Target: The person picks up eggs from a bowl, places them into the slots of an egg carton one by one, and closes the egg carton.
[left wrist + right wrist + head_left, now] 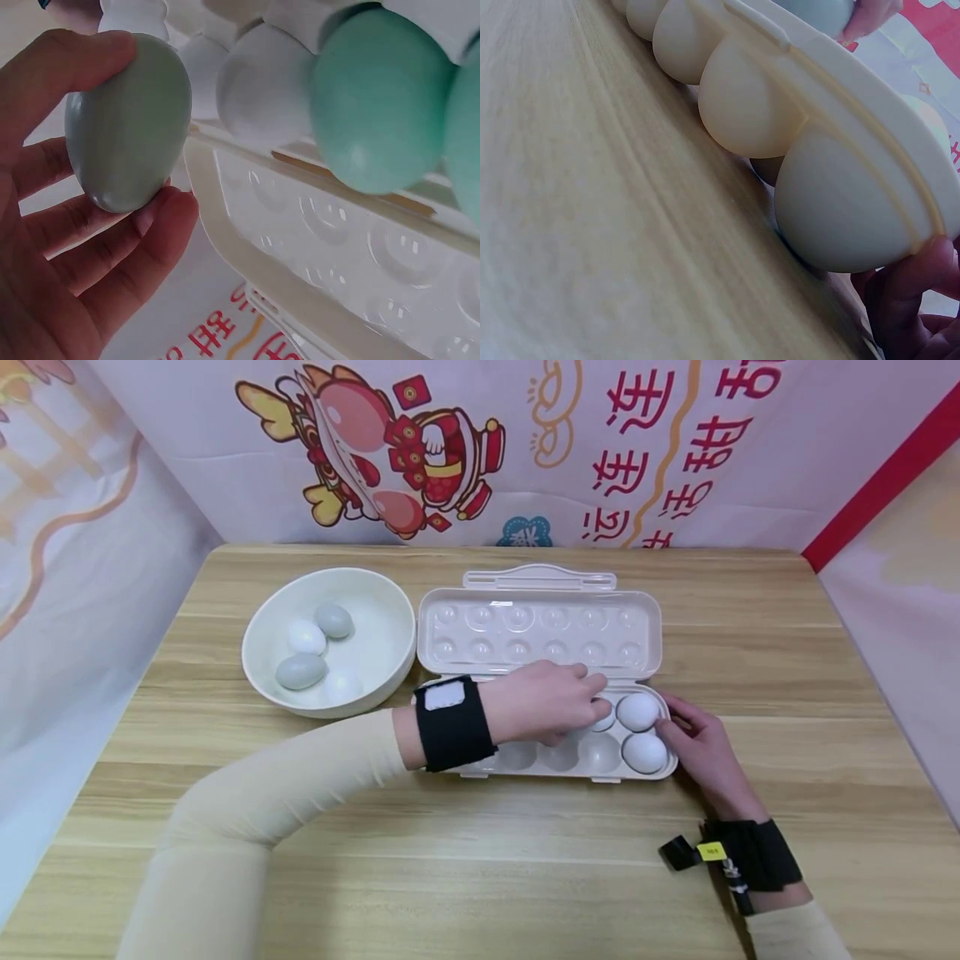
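Between thumb and fingers my left hand holds a smooth grey-green egg over the open egg carton. In the head view that egg is hidden by the hand. My right hand grips the right end of the carton; a fingertip touches the rim. White eggs fill the cups at that end. In the left wrist view, green eggs sit in the back row beside white eggs. Several front cups look unfilled.
A cream bowl left of the carton contains several white and grey-green eggs. The clear lid lies open behind the carton. Everything stands on a wooden table, backed by a printed cloth.
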`<move>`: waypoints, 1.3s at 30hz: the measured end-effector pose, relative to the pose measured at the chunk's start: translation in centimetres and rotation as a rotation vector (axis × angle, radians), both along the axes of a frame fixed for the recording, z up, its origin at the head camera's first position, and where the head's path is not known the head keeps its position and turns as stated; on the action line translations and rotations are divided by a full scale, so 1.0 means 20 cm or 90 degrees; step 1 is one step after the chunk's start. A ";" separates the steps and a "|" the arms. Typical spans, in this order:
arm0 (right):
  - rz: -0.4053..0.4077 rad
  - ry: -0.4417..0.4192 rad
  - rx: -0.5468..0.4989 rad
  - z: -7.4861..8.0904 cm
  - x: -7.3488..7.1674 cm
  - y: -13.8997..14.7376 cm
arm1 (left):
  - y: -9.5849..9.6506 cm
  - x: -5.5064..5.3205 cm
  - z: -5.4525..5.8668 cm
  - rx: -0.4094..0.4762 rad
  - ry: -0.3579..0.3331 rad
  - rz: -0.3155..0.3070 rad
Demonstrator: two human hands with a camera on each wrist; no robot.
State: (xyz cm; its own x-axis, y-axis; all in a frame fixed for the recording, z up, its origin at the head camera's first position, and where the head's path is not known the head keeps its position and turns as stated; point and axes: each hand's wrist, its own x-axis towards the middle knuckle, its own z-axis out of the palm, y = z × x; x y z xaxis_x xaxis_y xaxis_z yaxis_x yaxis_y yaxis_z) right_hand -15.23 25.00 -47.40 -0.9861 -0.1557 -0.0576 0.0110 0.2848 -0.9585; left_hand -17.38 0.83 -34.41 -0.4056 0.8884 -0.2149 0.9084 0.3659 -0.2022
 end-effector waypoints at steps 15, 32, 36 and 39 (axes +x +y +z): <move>-0.007 -0.003 0.016 -0.02 0.00 0.01 | 0.19 0.04 -0.10 -0.033 0.027 -0.047; -0.003 -0.019 0.001 -0.01 0.00 0.01 | 0.25 0.06 -0.20 -0.036 0.015 -0.038; -0.003 -0.020 0.008 -0.01 0.00 0.00 | 0.23 0.07 -0.22 -0.024 0.047 -0.045; -0.005 -0.023 0.016 -0.01 0.00 0.00 | 0.23 0.08 -0.24 -0.024 0.069 -0.050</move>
State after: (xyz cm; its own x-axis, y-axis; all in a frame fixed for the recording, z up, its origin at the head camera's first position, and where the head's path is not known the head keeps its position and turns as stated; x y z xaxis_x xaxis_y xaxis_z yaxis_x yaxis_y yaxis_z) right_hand -15.30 25.02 -47.51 -0.9846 -0.1462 -0.0963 0.0472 0.3079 -0.9502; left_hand -15.70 5.42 -39.14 -0.3583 0.9103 -0.2073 0.9060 0.2853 -0.3127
